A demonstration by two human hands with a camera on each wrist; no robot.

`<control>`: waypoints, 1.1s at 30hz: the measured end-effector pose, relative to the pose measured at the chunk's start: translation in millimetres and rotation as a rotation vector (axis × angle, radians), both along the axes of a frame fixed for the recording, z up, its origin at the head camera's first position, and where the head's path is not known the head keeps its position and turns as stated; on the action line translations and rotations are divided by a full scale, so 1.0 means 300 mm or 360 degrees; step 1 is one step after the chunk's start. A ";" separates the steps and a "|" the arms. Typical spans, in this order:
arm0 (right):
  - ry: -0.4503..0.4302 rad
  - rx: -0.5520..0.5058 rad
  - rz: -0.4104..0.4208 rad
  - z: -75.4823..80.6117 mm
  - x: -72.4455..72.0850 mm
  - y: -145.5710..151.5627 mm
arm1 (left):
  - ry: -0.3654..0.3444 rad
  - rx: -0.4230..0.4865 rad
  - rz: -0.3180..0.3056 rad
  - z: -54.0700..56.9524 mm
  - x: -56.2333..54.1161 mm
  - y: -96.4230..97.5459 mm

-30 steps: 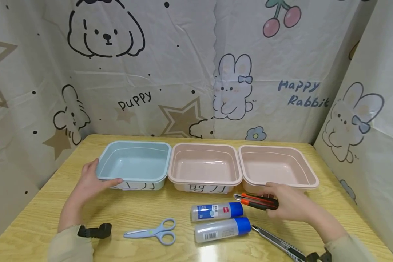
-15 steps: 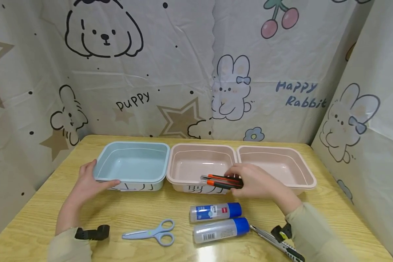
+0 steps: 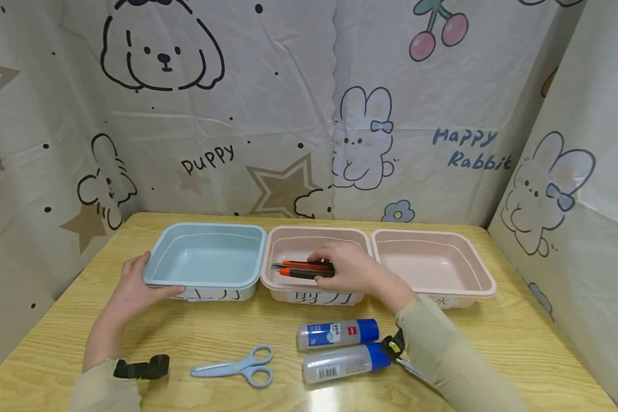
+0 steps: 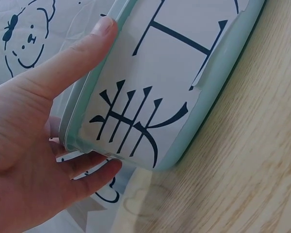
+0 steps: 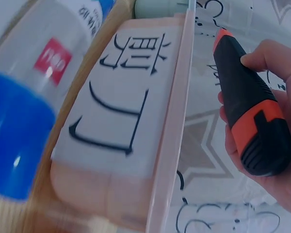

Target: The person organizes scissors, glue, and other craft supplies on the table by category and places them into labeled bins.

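My right hand holds a black-and-orange utility knife over the front part of the middle pink bin. In the right wrist view, thumb and fingers wrap the knife's body, beyond the bin's rim. My left hand grips the near left corner of the light blue bin. Its thumb lies along the front rim and its fingers are at the side, as the left wrist view shows. Paper labels with large black characters cover the fronts of the blue bin and the middle bin.
A second pink bin stands at the right end of the row. On the table in front lie light blue scissors, two clear bottles with blue caps, one behind and one nearer, and a silver utility knife, partly under the right sleeve.
My right hand has carried the black-and-orange knife leftward and up, from in front of the right pink bin to over the middle one. The left hand stays at the blue bin.
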State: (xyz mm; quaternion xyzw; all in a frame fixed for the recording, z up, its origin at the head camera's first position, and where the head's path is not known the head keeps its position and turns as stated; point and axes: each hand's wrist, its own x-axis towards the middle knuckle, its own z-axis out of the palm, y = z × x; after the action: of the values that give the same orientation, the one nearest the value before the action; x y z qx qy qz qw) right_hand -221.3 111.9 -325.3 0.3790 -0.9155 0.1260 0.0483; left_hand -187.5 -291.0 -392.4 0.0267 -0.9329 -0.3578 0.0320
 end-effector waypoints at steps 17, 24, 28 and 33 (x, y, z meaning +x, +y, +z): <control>0.0007 0.0065 0.0099 -0.022 -0.061 -0.243 | 0.0002 0.0009 -0.0018 0.000 0.002 -0.002; -0.0095 0.0076 0.0106 -0.032 -0.069 -0.328 | -0.0030 0.0000 -0.0008 -0.005 0.000 -0.002; -0.0139 0.0045 0.0109 -0.038 -0.078 -0.375 | -0.0026 -0.0002 -0.0007 -0.006 -0.001 -0.003; -0.0251 -0.0031 0.0126 -0.048 -0.088 -0.429 | -0.0022 0.0007 -0.0006 -0.010 -0.003 -0.004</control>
State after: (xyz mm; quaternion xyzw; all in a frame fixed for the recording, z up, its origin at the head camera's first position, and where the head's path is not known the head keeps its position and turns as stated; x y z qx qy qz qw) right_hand -247.7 -16.7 -339.8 0.4033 -0.8995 0.1664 -0.0254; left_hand -188.3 -292.3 -395.3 0.0275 -0.9323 -0.3597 0.0247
